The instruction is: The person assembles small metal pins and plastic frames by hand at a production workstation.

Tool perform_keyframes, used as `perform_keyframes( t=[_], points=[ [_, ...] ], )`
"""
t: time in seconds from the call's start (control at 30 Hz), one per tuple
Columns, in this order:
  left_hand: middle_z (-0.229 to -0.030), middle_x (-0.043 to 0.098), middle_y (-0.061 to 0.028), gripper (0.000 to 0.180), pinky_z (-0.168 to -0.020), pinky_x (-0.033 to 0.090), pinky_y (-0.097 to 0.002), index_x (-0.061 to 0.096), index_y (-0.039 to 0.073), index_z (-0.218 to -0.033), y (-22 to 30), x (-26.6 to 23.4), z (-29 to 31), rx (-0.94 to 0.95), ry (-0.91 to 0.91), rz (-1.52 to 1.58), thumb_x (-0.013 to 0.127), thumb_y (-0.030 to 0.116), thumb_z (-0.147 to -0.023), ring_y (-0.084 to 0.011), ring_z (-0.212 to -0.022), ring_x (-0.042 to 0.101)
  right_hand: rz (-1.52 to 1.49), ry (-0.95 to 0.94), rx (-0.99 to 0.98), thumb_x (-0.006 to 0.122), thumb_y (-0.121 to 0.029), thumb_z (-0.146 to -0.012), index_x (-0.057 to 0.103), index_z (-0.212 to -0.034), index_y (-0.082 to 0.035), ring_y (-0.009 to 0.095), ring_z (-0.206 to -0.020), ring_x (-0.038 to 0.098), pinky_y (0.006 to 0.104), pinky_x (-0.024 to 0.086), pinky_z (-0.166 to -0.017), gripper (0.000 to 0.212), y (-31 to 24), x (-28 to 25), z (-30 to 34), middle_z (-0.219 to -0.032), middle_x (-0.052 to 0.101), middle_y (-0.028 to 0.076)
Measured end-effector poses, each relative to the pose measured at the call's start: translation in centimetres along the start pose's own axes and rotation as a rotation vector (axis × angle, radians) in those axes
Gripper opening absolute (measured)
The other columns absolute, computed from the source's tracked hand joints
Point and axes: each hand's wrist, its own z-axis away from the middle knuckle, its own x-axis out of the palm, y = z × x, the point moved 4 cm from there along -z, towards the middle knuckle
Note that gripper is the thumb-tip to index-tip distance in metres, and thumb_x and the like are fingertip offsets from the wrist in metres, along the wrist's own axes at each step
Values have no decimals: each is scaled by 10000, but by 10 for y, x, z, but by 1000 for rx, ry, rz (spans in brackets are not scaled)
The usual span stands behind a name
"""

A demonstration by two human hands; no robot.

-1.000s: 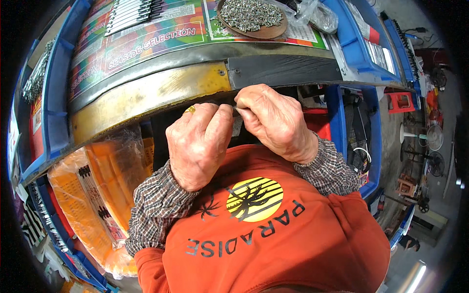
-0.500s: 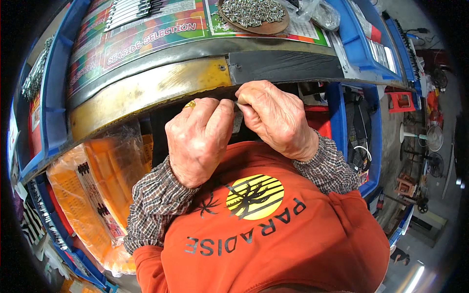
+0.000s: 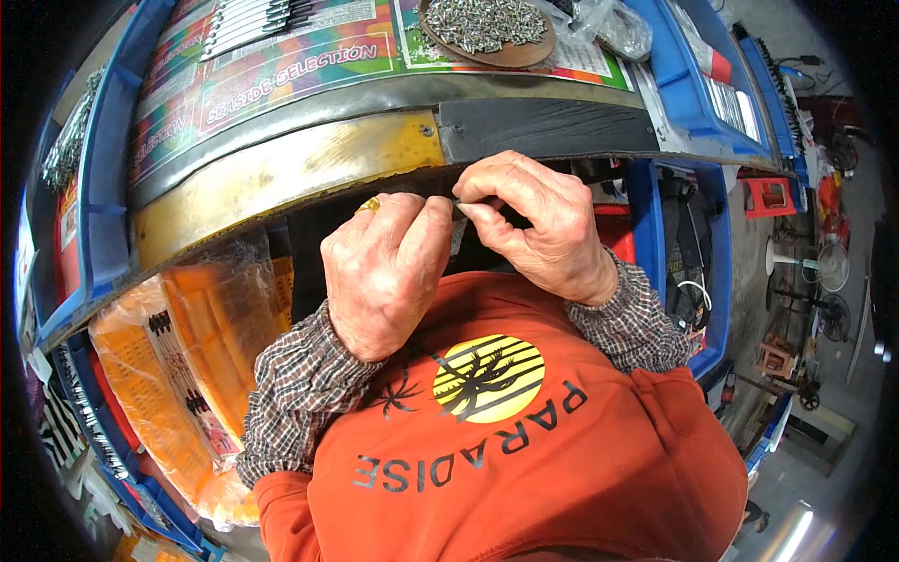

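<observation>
Just below the workbench's front edge (image 3: 300, 164), my two hands are close together in front of my red top. My left hand (image 3: 384, 272), with a gold ring on one finger, is curled closed with its back up; its fingertips are turned away from view. My right hand (image 3: 538, 225) is closed in a pinch, thumb and forefinger tips meeting beside the left fingertips. A small dark bit shows between the hands, too small to name. On the bench beyond them stands a round brown dish (image 3: 538, 51) heaped with small shiny metal pieces.
Thin white rods with dark ends (image 3: 245, 26) lie on printed sheets at the back left. Blue bins (image 3: 98, 187) flank the bench, one at right holding pale strips (image 3: 735, 105). An orange crate under clear plastic (image 3: 220, 318) stands lower left; an open blue drawer (image 3: 646, 211) is right.
My right hand has shifted slightly right and turned, so a gap shows between its thumb and forefinger behind the pinch. My left hand has barely moved.
</observation>
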Motion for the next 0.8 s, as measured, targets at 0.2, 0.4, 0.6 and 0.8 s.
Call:
perform_keyframes(
  t=[0.2,0.4,0.6,0.8],
  points=[
    [-688,473,-68,239,-476,443,-313,580,24,-880,1,-1,-1,22,22,-3,660,40,-655,-213,-542,510,-104,-9,60,631,83,-734,594,-857,22,144,-709,615,243,516,-619,142,2,0,1,-845,630,97],
    [-762,601,-99,255,-564,487,-324,607,19,-900,5,-8,-5,-60,-66,-7,705,-5,-666,-240,-652,607,-563,94,507,607,51,-800,593,-908,32,90,-690,613,201,513,-579,110,9,6,10,-839,633,76],
    [-760,601,-97,253,-563,491,-322,613,24,-896,6,-11,-6,-66,-59,4,708,-2,-664,-237,-652,608,-706,-145,801,567,-19,-852,597,-942,45,107,-507,591,197,464,-449,114,9,7,9,-682,627,83],
    [-760,605,-96,252,-565,491,-321,617,28,-890,5,-10,-4,-86,-66,16,707,-5,-657,-234,-655,611,-783,-111,784,570,-73,-866,609,-922,35,76,-502,582,186,442,-424,128,10,13,11,-655,624,57]
  ],
)
